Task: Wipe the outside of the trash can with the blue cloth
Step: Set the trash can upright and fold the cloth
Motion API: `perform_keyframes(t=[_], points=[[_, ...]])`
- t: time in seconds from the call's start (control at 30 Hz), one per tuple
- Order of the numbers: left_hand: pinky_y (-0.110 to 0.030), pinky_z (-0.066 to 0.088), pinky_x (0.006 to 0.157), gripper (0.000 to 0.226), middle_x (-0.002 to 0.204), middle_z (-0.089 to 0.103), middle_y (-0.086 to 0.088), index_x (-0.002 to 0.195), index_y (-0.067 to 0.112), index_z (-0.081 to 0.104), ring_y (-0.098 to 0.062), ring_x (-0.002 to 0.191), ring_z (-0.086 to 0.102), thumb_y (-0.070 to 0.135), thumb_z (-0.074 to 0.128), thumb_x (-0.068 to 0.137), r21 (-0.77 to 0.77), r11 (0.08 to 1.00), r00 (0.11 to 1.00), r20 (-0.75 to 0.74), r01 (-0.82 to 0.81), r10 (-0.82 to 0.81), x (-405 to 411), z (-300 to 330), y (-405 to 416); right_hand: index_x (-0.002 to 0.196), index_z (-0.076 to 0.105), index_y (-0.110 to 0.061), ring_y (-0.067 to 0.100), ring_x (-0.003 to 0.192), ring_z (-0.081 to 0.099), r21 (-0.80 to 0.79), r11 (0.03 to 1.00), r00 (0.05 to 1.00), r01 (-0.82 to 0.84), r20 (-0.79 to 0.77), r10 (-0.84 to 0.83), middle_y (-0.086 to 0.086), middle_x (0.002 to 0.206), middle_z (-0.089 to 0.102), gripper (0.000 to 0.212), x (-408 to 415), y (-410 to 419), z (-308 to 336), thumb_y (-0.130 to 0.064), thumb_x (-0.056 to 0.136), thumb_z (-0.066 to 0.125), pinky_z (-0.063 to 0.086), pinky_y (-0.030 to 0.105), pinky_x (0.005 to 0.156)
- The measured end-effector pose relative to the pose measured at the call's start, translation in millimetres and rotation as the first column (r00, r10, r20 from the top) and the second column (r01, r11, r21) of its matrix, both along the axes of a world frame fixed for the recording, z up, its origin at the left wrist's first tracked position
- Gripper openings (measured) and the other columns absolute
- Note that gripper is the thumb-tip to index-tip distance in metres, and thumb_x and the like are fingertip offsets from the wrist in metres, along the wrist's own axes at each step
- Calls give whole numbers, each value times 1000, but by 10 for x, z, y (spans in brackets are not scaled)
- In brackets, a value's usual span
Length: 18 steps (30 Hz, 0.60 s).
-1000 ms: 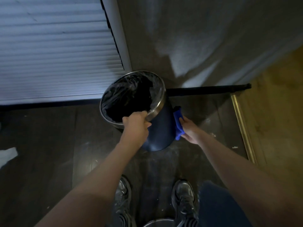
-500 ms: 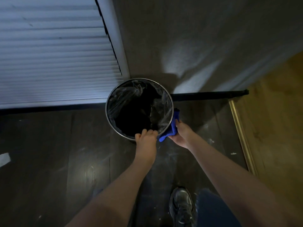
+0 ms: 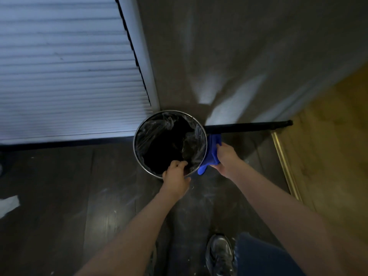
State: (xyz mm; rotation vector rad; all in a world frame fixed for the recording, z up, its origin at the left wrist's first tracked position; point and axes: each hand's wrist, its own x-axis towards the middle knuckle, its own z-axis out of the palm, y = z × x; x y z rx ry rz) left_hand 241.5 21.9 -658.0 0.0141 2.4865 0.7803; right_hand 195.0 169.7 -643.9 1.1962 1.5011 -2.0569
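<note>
My left hand pinches the near rim of the floor-standing trash can, probably light and tippy, while my right hand grip presses the soft blue cloth against its right side.

There is one round trash can with one clear bag inside it. There is one blue cloth. Two hands show, a left hand and a right hand. One shoe shows. One white scrap lies on the floor.

Trash can outer wall hidden below rim; shoe cut off.
</note>
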Motion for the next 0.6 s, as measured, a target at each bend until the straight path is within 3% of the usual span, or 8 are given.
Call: perform_keyframes(t=[0.13, 0.2, 0.27, 0.33, 0.4, 0.5, 0.6], points=[[-31, 35, 104, 44, 133, 51, -16, 129, 8, 49, -28, 123, 48, 12, 55, 86, 195, 945, 961, -41, -261, 274, -188, 491, -42, 126, 47, -9, 29, 94, 57, -170, 982, 992, 84, -83, -99, 12, 106, 60, 32, 8, 98, 368, -12, 98, 32, 43, 45, 92], [-28, 38, 96, 36, 127, 57, -18, 125, 4, 52, -27, 116, 53, 15, 50, 91, 327, 843, 902, 93, -427, 421, -290, 766, -40, 116, 53, -9, 25, 83, 65, -324, 943, 983, 76, -133, -125, 8, 92, 69, 30, 28, 135, 608, -18, 98, 30, 53, 37, 78], [-27, 40, 84, 37, 124, 58, -15, 124, 3, 51, -23, 108, 53, 24, 43, 95, 454, 689, 825, 320, -565, 466, -359, 1028, -23, 100, 60, -8, 21, 72, 71, -436, 900, 975, 23, -188, -116, 8, 81, 75, 33, 67, 174, 816, -16, 97, 28, 59, 31, 61], [-27, 36, 86, 47, 123, 55, -11, 127, 7, 48, -24, 111, 50, 39, 34, 95, 490, 552, 732, 539, -675, 417, -398, 1255, -49, 92, 66, -7, 23, 73, 72, -521, 854, 970, -16, -216, -114, 11, 84, 75, 34, 122, 183, 1014, -12, 93, 32, 59, 32, 59], [-31, 35, 90, 57, 125, 56, -9, 125, 11, 48, -22, 108, 53, 54, 32, 90, 519, 470, 690, 638, -714, 343, -408, 1406, -142, 90, 71, -6, 27, 79, 72, -585, 809, 964, -56, -243, -109, 16, 92, 73, 31, 184, 156, 1240, -10, 81, 42, 59, 35, 63], [-29, 45, 82, 71, 112, 67, -5, 118, 11, 55, -17, 98, 62, 67, 37, 78, 620, 378, 714, 673, -687, 192, -384, 1609, -287, 106, 63, -8, 28, 90, 69, -636, 764, 956, -106, -277, -97, 17, 106, 69, 38, 251, 85, 1512, -14, 74, 46, 59, 37, 74], [-26, 56, 77, 50, 98, 75, 1, 106, 16, 64, -11, 90, 70, 49, 58, 69, 726, 268, 768, 631, -633, 107, -349, 1832, -384, 114, 58, -10, 26, 102, 61, -632, 758, 946, -165, -320, -61, 15, 115, 64, 43, 297, 55, 1664, -15, 74, 45, 54, 34, 84]])
